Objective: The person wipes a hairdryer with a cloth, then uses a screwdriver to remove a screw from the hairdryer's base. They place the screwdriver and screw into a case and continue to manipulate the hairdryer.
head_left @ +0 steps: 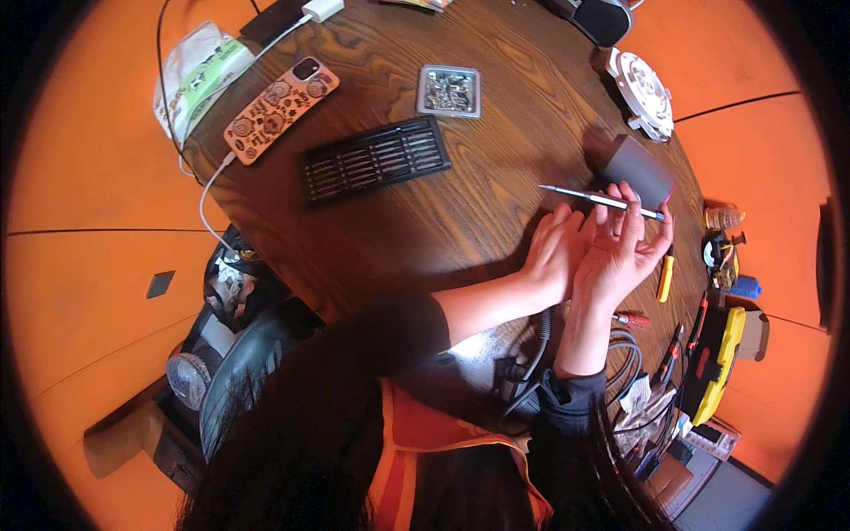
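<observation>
Right hand (620, 257): grasping slim screwdriver (601, 199) above desk (496, 177), near its right edge | left hand (554, 250): lying just beside right hand, grip cannot be told | black bit case (376, 159): lying nearer desk's left edge

From here I count one left hand (553, 252), one right hand (613, 261), one slim silver screwdriver (605, 199), one black bit case (367, 142), one phone (282, 111), one white charger (322, 9) and one dark grey block (639, 168); one clear box (452, 114) carries small metal pieces (450, 90), too many and tiny to number.
</observation>
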Demonstrator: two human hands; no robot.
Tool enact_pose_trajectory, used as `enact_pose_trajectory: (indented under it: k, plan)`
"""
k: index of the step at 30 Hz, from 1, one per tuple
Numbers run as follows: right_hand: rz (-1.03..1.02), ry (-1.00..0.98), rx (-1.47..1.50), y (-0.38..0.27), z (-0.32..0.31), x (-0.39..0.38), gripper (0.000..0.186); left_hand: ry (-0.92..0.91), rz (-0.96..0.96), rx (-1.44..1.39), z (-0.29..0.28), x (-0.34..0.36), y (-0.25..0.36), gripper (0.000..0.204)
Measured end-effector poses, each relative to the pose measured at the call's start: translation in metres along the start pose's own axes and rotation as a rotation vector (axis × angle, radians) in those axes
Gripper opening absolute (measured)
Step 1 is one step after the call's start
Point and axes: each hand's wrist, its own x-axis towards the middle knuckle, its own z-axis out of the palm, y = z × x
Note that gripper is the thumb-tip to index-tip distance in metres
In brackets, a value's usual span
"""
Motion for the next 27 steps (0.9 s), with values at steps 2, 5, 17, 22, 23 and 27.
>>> enact_pose_trajectory:
  k: [2, 5, 17, 22, 23, 27]
  plan:
    - [-0.004, -0.019, -0.022, 0.002, -0.002, 0.002, 0.037, -0.024, -0.017, -0.002, 0.000, -0.001, 0.000, 0.023]
    - [0.046, 0.024, 0.017, 0.004, -0.005, 0.005, 0.038, -0.023, -0.004, 0.048, -0.001, -0.003, 0.001, 0.029]
    - [0.099, -0.103, -0.114, 0.013, -0.013, 0.007, 0.036, -0.021, 0.211, -0.026, -0.023, -0.038, -0.004, 0.060]
    - [0.071, -0.093, -0.047, 0.015, -0.016, 0.010, 0.036, 0.122, 0.490, 0.238, -0.124, -0.042, -0.030, 0.042]
    - [0.072, -0.080, -0.018, 0.014, -0.016, 0.011, 0.036, 0.194, 0.455, 0.379, -0.155, -0.042, -0.042, 0.044]
    - [0.105, 0.005, 0.074, 0.011, -0.019, 0.015, 0.037, 0.225, 0.206, 0.859, -0.221, -0.055, -0.083, 0.073]
